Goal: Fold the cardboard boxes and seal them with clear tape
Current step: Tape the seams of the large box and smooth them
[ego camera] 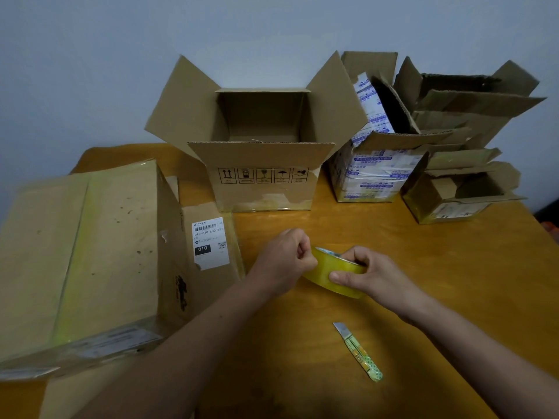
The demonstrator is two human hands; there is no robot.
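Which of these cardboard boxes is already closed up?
The large box at the left: its flaps are shut, with tape along the seam. The middle box and those to its right have their flaps open.

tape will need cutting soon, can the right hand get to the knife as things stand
Probably yes: the knife lies uncovered on the table near the right hand, nothing between, though that hand holds the tape roll.

I can't tell if the left hand (287,255) pinches the tape roll (326,269) end; big box (90,252) runs off-frame left, label (210,244) txt too small.
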